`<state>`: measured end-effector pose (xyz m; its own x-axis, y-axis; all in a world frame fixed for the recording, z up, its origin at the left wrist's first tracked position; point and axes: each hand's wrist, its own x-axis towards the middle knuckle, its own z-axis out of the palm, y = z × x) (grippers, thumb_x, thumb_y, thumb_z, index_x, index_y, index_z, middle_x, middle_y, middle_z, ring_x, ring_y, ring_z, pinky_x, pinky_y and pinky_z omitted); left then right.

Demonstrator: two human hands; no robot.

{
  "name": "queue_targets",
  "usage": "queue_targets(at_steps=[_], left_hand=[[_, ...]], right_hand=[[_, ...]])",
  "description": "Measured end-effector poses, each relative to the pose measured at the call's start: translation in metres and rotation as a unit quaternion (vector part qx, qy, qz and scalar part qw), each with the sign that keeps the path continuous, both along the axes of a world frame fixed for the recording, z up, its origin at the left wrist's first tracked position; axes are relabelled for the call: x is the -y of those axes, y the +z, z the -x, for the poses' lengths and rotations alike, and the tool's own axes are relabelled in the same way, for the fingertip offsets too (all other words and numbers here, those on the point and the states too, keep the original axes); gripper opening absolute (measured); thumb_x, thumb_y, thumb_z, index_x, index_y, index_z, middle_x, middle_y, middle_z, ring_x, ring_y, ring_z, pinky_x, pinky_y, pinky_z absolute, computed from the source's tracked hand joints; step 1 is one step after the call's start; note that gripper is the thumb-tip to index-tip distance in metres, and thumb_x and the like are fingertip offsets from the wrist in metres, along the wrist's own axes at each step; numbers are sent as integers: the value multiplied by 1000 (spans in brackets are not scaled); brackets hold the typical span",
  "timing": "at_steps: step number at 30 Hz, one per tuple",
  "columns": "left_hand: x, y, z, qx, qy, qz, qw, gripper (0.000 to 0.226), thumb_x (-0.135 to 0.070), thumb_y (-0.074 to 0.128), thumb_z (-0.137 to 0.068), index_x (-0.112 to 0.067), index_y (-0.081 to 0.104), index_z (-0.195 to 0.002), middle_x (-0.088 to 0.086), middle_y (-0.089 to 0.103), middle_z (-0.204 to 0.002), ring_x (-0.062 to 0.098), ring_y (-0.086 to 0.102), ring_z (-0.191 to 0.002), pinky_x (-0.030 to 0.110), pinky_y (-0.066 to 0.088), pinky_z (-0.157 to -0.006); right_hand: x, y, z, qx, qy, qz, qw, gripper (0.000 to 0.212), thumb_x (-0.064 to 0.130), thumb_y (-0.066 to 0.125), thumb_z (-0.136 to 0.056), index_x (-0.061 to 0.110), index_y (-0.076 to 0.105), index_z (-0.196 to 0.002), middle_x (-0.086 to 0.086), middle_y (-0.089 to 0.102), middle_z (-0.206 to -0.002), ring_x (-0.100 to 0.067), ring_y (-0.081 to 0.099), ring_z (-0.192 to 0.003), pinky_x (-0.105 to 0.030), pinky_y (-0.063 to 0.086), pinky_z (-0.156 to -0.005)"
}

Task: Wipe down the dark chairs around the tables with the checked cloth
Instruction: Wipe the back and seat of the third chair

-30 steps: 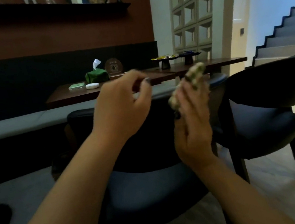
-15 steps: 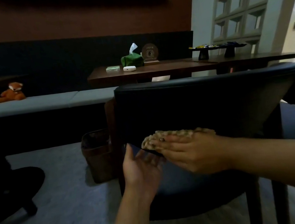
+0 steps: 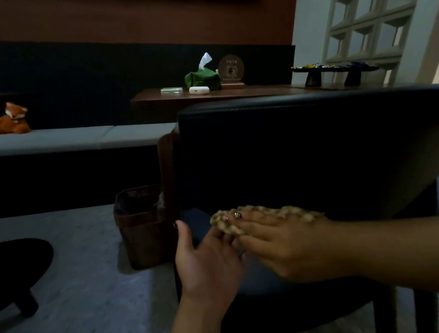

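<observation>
A dark chair [image 3: 309, 148] with a curved padded back fills the middle and right of the view; I see it from behind and low down. The checked cloth [image 3: 289, 211], beige and green, lies along the lower edge of the chair's back. My right hand [image 3: 286, 250] presses flat on the cloth with straight fingers. My left hand [image 3: 206, 261] is open just left of it, palm up, its fingertips touching the cloth's left end under my right fingers. The chair's seat [image 3: 272, 288] shows below both hands.
A brown woven basket [image 3: 142, 228] stands on the floor left of the chair. Behind runs a grey bench [image 3: 40, 140] with an orange fox toy [image 3: 8, 119]. The wooden table [image 3: 230, 94] carries a green tissue box [image 3: 201, 77]. Another dark seat [image 3: 10, 269] stands at the far left.
I have dropped from above the chair to low behind it. Both hands came down from chest height; the right now presses the cloth on the chair's lower back, a little further right.
</observation>
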<state>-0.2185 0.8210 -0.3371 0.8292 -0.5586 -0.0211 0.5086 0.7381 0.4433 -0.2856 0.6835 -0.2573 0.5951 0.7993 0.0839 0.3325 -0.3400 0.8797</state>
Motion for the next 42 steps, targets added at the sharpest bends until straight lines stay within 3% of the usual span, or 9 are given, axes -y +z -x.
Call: queue_targets(at_steps=[7, 15, 18, 23, 29, 32, 34, 37, 42], left_hand=[[4, 4, 4, -17, -4, 13, 1000, 96, -79, 35, -80, -3, 50, -137, 20, 55, -136, 37, 48, -131, 51, 27, -115], [-2, 11, 14, 12, -9, -1, 1000, 94, -75, 28, -87, 4, 61, -125, 22, 62, -125, 32, 64, -111, 40, 42, -102], [0, 11, 12, 7, -9, 4, 1000, 86, -74, 33, -85, -1, 66, -117, 13, 66, -113, 27, 64, -103, 36, 43, -96], [5, 13, 10, 12, -22, 3, 1000, 60, -50, 57, -76, -8, 60, -120, 11, 63, -116, 26, 56, -116, 42, 27, -115], [10, 13, 12, 47, 8, 9, 999, 42, -27, 63, -75, -6, 62, -112, 10, 63, -94, 24, 62, -91, 34, 49, -88], [15, 14, 12, 50, 14, 13, 999, 26, -19, 71, -69, -8, 72, -92, 9, 68, -87, 21, 66, -85, 31, 50, -88], [20, 14, 13, 39, 29, 13, 999, 20, -20, 66, -72, -10, 75, -86, 7, 69, -90, 20, 66, -88, 32, 47, -97], [24, 14, 15, 45, 48, -4, 998, 32, -27, 63, -76, -12, 71, -103, 6, 70, -101, 21, 64, -105, 34, 46, -102], [33, 16, 21, 67, 89, -31, 993, 45, -34, 62, -75, -14, 65, -115, 4, 69, -111, 22, 57, -121, 35, 41, -108]], right_hand=[[-19, 82, 7, 173, 62, -168, 969, 40, 12, 31, -102, 0, 49, -136, -23, 50, -137, -44, 43, -130, -52, 28, -113], [3, -2, 5, 31, -32, 54, 998, 48, 11, 24, -95, 1, 61, -124, -18, 59, -129, -36, 52, -124, -48, 25, -113], [-5, 25, 11, 45, 36, -44, 997, 40, 9, 32, -97, 1, 63, -122, -21, 62, -124, -38, 55, -121, -48, 32, -109], [7, 85, 26, 189, 128, -195, 954, 34, 6, 38, -100, -1, 60, -125, -21, 58, -128, -42, 49, -125, -53, 36, -108], [48, -9, 28, -20, 38, -55, 998, 39, 8, 51, -95, -5, 50, -131, -23, 49, -138, -38, 41, -133, -48, 40, -105], [50, 11, 39, -15, 71, -104, 992, 38, 8, 48, -97, -1, 49, -134, -19, 45, -142, -35, 39, -135, -45, 34, -111], [46, 43, 48, 75, 113, -191, 972, 40, 4, 48, -95, -1, 47, -136, -20, 39, -144, -36, 39, -134, -44, 30, -114], [48, 69, 53, 207, 107, -259, 937, 56, -4, 55, -84, -7, 37, -137, -27, 35, -141, -40, 35, -133, -47, 26, -114], [62, 8, 41, 93, 100, -233, 963, 34, 7, 37, -101, -3, 50, -131, -22, 44, -139, -36, 35, -136, -41, 20, -117]])
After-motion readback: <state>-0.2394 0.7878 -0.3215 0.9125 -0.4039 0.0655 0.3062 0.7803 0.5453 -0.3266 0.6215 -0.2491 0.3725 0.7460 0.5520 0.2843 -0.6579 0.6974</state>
